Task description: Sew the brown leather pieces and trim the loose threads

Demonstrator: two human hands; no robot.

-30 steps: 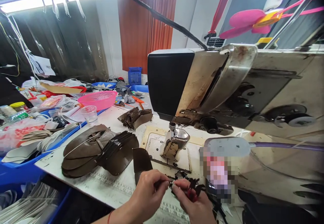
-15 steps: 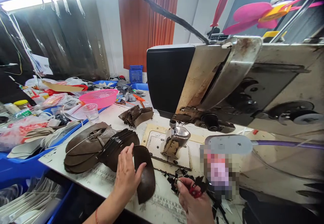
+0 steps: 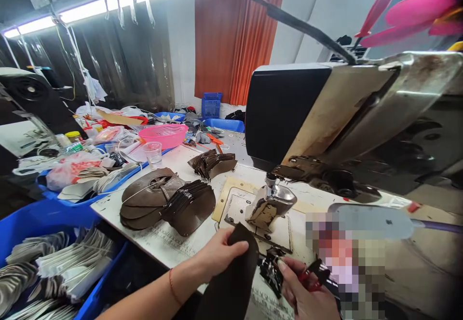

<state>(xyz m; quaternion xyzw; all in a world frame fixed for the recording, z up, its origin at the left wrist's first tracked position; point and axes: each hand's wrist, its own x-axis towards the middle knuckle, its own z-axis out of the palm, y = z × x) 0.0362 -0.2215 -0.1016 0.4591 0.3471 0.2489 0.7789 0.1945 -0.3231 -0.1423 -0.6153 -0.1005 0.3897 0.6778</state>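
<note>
My left hand [image 3: 219, 257] grips a dark brown leather piece [image 3: 235, 279] between thumb and fingers, raised over the table's front edge. To its right, my right hand [image 3: 311, 298] is closed around a red-handled tool [image 3: 307, 280], its kind partly hidden by the fingers. Beside those fingertips lie shiny black scraps [image 3: 269, 274]; I cannot tell whether they are pinched. Left of the sewing machine's metal post [image 3: 273, 209], a fanned stack of brown leather pieces [image 3: 197, 209] rests against larger rounded brown leather parts [image 3: 141, 214].
The sewing machine head [image 3: 289, 108] overhangs the right side. Behind the stacks sit smaller brown pieces [image 3: 220, 163], a clear plastic cup [image 3: 153, 152] and a pink basket [image 3: 164, 137]. A blue bin [image 3: 21, 228] with pale cut parts stands lower left.
My left hand has taken hold of the single leather piece and brought it off the table, toward me. My right hand keeps the red-handled tool. The view has swung left.
</note>
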